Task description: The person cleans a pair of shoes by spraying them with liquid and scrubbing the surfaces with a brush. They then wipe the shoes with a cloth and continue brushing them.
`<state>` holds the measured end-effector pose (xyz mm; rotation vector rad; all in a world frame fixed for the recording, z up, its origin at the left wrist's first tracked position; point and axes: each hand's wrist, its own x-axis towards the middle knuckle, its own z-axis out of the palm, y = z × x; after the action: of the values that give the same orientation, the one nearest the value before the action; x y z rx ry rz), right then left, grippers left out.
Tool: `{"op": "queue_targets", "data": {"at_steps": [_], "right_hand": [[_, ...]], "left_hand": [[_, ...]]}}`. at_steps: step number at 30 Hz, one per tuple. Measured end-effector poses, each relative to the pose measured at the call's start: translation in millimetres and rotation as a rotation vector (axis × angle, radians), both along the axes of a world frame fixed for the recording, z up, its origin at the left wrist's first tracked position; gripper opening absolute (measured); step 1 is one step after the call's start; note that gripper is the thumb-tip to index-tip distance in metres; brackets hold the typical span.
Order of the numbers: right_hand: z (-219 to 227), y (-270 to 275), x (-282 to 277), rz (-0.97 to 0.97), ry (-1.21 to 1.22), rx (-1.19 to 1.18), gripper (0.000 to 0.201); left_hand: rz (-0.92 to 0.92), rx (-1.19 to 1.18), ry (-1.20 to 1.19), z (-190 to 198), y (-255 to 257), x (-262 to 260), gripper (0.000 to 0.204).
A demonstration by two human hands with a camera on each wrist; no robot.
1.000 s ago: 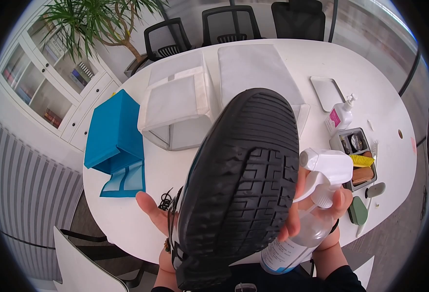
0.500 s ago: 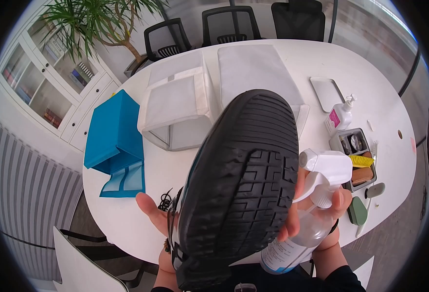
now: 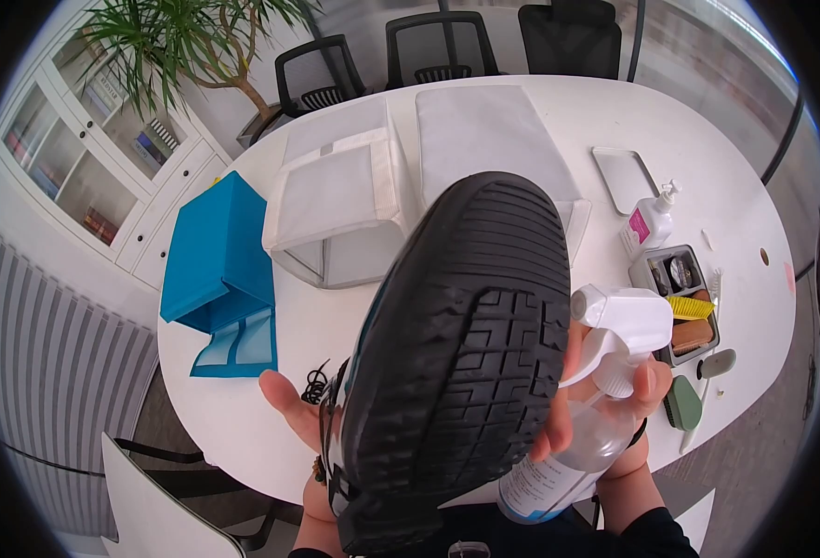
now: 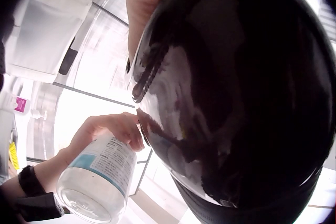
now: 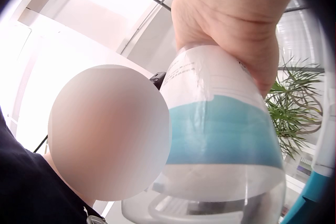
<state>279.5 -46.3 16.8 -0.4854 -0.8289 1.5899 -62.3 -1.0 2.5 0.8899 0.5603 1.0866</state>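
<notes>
Head view, and the shoe (image 3: 456, 353) is showing its sole over the table (image 3: 735, 223) — toe pointing to 1 o'clock, long axis running from 7. The left hand (image 3: 294, 407) is sitting at 8 o'clock, grip hidden, impossible to tell — the right hand (image 4: 111, 127) is gripping a spray bottle (image 3: 568, 470) at 4.

White oval table (image 3: 745, 223) fills mid-room; three black mesh chairs (image 3: 440, 37) line its far side. Left — white glass-doored cabinet (image 3: 103, 149), books (image 3: 154, 139) inside, leafy plant (image 3: 210, 46) beside it. Grey striped panel (image 3: 57, 363) below; floor (image 3: 759, 456) dark grey. Upper right — bright glare.
</notes>
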Motion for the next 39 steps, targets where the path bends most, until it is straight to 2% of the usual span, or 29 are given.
{"op": "queue_targets", "data": {"at_steps": [3, 5, 18, 39], "right_hand": [[54, 11, -29, 0.102, 0.088, 0.097, 0.068], [61, 18, -28, 0.153, 0.075, 0.121, 0.069], [54, 22, -35, 0.279, 0.222, 0.047, 0.070], [66, 11, -33, 0.266, 0.290, 0.040, 0.070]], "left_hand": [[0.002, 0.005, 0.013, 1, -1, 0, 0.074], [0.012, 0.011, 0.029, 3, -1, -4, 0.074], [0.072, 0.042, 0.153, 19, -9, -25, 0.074], [-0.023, 0.101, 0.185, 17, -2, -6, 0.073]]}}
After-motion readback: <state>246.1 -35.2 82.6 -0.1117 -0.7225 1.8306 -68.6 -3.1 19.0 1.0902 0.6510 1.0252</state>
